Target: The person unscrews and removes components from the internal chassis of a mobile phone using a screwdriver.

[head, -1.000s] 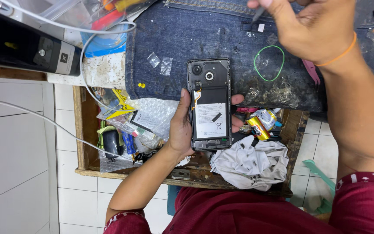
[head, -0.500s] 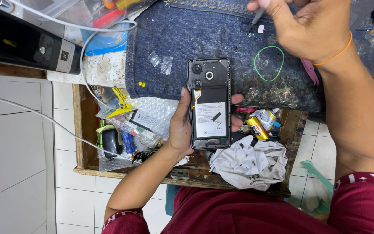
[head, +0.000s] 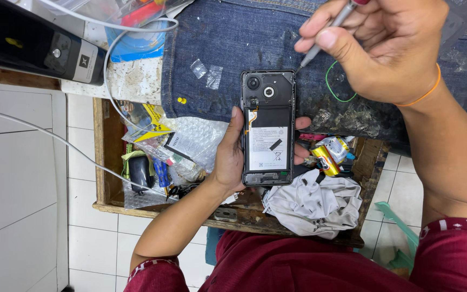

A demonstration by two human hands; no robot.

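Both grips grasping: left hand (head: 228,162) phone (head: 267,130) edges; right hand (head: 390,48) screwdriver (head: 325,32).

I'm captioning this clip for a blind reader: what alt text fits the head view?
Seen from above, a left hand grips an opened phone, back cover off, while the right hand holds a thin metal tool with its tip at the phone's top corner. Below lie a denim cloth and a cluttered wooden tray.
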